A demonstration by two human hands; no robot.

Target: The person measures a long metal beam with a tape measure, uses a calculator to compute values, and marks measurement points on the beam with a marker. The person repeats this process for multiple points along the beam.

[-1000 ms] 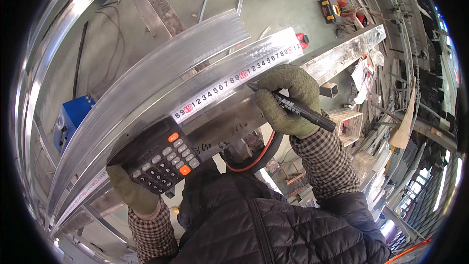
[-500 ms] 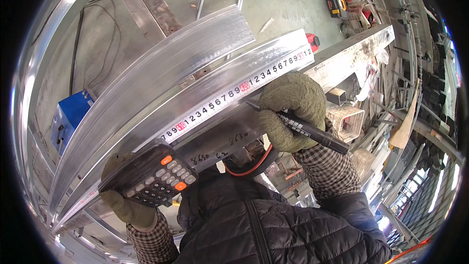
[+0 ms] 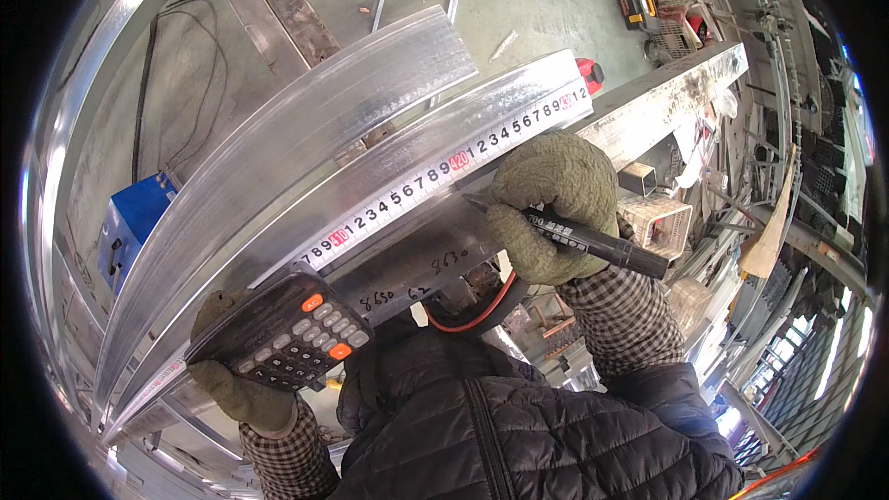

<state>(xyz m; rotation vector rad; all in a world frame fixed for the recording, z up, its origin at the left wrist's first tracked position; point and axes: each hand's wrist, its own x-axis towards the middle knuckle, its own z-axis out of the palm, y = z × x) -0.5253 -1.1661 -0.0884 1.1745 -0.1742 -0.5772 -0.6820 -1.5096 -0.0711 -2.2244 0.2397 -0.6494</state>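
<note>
My left hand (image 3: 243, 395), in a green work glove, is closed around the left end of a black calculator (image 3: 294, 333) with grey and orange keys. My right hand (image 3: 553, 206), gloved the same way, grips a black marker pen (image 3: 593, 243) whose dark tip points left, over a dark steel beam (image 3: 407, 264) with handwritten figures. Just beyond both hands, a white tape measure blade (image 3: 398, 202) lies stretched along a shiny metal profile (image 3: 370, 176). Its red and black case (image 3: 590, 76) sits at the profile's far right end.
A second metal profile (image 3: 306, 111) lies farther out, beside the first. On the floor at left stands a blue box (image 3: 139, 222). A scuffed metal beam (image 3: 667, 97) reaches toward the far right. A plastic crate (image 3: 657, 225) and a black-and-yellow toolbox (image 3: 637, 6) are at right.
The view has shifted very slightly against the profiles and tape. Both hands keep their holds on the calculator and the marker pen, with almost no movement.
</note>
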